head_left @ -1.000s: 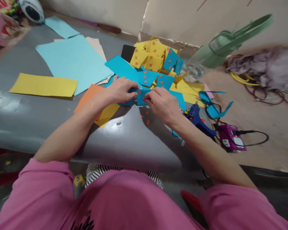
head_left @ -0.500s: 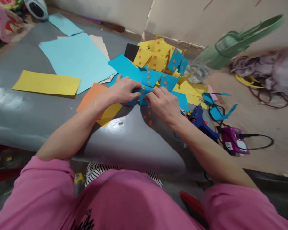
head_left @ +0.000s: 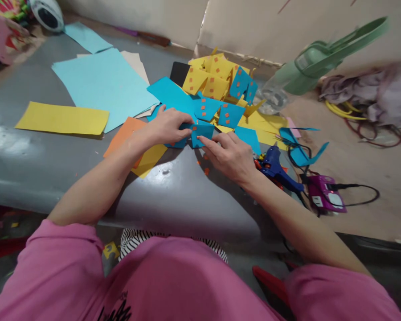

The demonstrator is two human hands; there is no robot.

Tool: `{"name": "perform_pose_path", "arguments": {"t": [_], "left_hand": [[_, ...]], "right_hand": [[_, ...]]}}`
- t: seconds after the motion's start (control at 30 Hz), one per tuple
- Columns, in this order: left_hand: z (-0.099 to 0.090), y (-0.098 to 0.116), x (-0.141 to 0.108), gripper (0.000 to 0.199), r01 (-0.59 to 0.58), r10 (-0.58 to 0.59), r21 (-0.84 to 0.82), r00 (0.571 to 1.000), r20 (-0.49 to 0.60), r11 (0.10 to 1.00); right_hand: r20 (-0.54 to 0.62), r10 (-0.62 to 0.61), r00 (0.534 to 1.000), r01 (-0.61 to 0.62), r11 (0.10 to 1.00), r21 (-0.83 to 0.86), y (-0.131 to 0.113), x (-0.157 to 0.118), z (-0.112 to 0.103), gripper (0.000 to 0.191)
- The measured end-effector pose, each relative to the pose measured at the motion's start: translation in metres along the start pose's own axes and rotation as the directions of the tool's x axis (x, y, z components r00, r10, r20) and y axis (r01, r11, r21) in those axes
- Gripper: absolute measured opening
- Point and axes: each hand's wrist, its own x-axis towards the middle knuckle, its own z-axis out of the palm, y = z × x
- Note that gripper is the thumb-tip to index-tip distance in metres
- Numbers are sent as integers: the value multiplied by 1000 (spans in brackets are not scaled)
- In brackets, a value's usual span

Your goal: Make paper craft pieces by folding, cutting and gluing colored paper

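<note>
Sticking on an orange bit (head_left: 198, 137), maybe.
Left hand (head_left: 171, 127) pinches blue paper (head_left: 205, 130); half-open right hand (head_left: 232, 154) touches the bit, which likely needs pressing.

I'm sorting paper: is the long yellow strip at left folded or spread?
Spread: the yellow strip lies full length, no fold showing.

Green object (head_left: 297, 71) near crumpled cloth (head_left: 361, 96); yellow cable (head_left: 344, 113) beside the cloth; white-and-black object (head_left: 47, 15) at upper left.
</note>
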Motion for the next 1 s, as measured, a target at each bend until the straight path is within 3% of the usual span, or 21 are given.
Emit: {"name": "perform_pose_path", "arguments": {"t": [0.13, 0.33, 0.7, 0.87, 1.0], "left_hand": [[-2, 0, -1, 39, -5, 5, 6, 1000, 9, 1000], [-4, 2, -2, 41, -3, 3, 3, 999, 48, 1000], [-1, -1, 0, 37, -17, 17, -3, 1000, 17, 1000], [-1, 0, -1, 38, -23, 23, 3, 1000, 3, 1000], [-2, 0, -2, 37, -31, 31, -6, 999, 20, 1000]], "right_hand": [[78, 9, 997, -9, 1000, -1, -3, 1, 4, 35], [71, -15, 997, 15, 1000, 1, -7, 4, 4, 36], [176, -5, 984, 1, 1000, 25, -3, 8, 1, 39], [129, -15, 992, 1, 994, 106, 8, 1, -9, 38], [51, 67, 996, -71, 993, 98, 15, -15, -25, 32]]}}
